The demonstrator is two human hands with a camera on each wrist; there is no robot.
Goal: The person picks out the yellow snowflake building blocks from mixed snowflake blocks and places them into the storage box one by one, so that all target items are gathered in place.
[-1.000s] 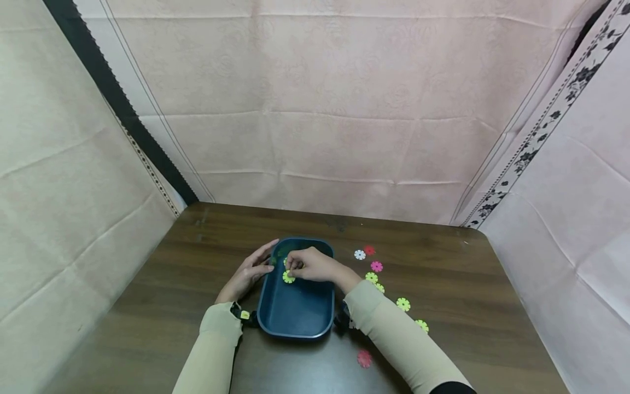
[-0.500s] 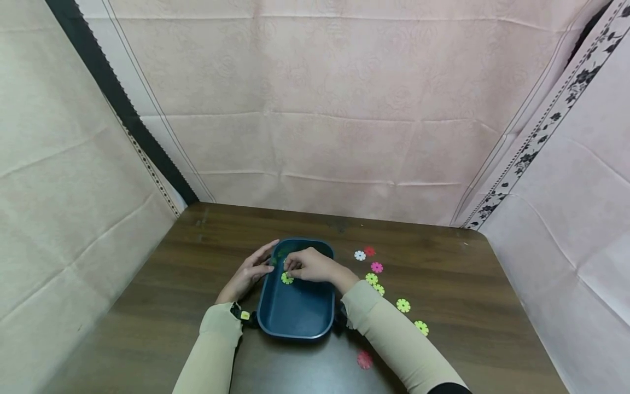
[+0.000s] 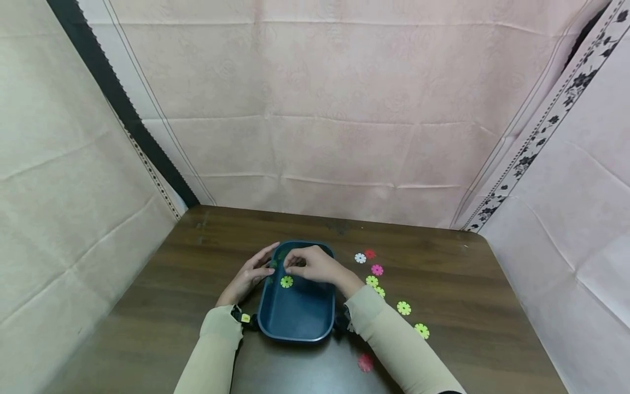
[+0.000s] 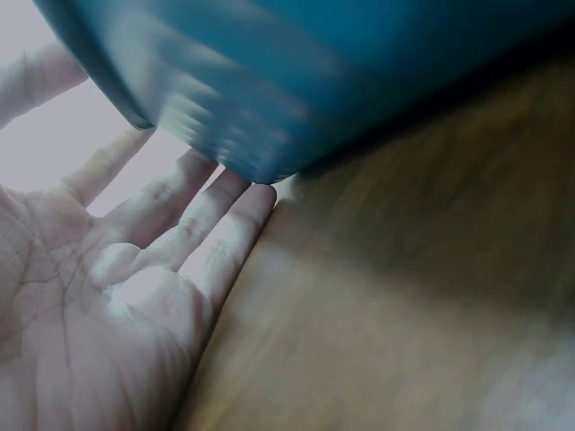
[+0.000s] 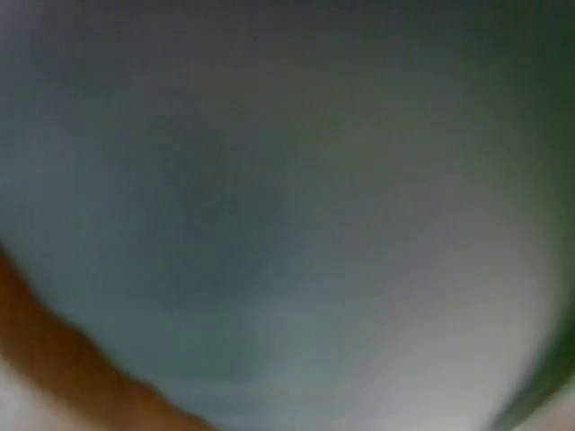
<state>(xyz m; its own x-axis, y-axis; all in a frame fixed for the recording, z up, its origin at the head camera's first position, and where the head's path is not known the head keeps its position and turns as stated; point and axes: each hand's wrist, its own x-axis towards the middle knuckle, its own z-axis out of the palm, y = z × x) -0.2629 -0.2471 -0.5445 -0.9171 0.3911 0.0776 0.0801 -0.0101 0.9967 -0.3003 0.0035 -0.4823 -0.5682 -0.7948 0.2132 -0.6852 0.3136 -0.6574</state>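
A dark blue rectangular tray (image 3: pixel 297 323) stands on the table. My left hand (image 3: pixel 250 276) lies along its left side, fingers fairly straight and thumb on the rim. In the left wrist view, straight fingertips touch the tray's outer wall (image 4: pixel 269 99). Over the upper part of the tray is my right hand (image 3: pixel 312 264), fingers bent and thumb and forefinger tips close together; I cannot tell whether anything is between them. Just below these fingertips, a yellow-green flower-shaped piece (image 3: pixel 286 282) lies in full view on the tray floor. The right wrist view is blurred.
To the tray's right lie several yellow-green flower pieces (image 3: pixel 403 308), a white one (image 3: pixel 360 258), a red one (image 3: pixel 369 254) and a magenta one (image 3: pixel 377 270). A pinkish-red flower (image 3: pixel 365 362) lies nearer the front. Pale cloth (image 3: pixel 334 137) hangs behind the wooden table (image 3: pixel 458 306).
The yellow-green flower at my right fingertips has shifted slightly left and now lies free of them on the tray floor. My left hand has stayed at the tray's side.
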